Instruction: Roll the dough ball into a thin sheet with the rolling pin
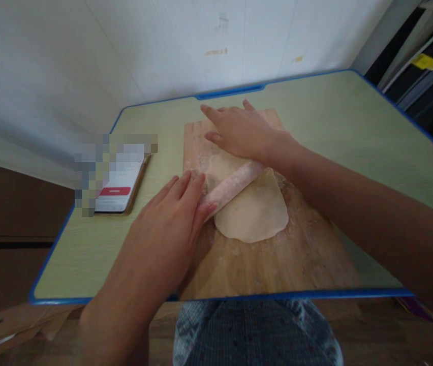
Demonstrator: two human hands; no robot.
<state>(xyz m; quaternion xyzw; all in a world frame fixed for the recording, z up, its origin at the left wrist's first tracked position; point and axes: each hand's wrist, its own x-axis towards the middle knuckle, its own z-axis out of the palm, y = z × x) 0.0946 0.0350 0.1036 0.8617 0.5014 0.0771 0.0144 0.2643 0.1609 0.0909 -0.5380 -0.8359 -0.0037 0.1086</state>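
A pale rolling pin [235, 185], dusted with flour, lies diagonally across a thin sheet of dough [254, 216]. Its near left end sits between the thumb and fingers of my left hand [173, 216]. My right hand [245, 129] is over the far end, fingers spread and holding nothing; the heel of the hand and wrist hide that end of the pin. Whether the right palm presses on it I cannot tell. Beneath the dough is a floured wooden board [270, 272], partly covered by both arms.
The board rests on a light green table [353, 117] with a blue rim, set against a white wall [186, 51]. A phone [115, 190] with a lit screen stands at the left, partly blurred out. Dark shelving with a yellow tag [425, 62] is at the right.
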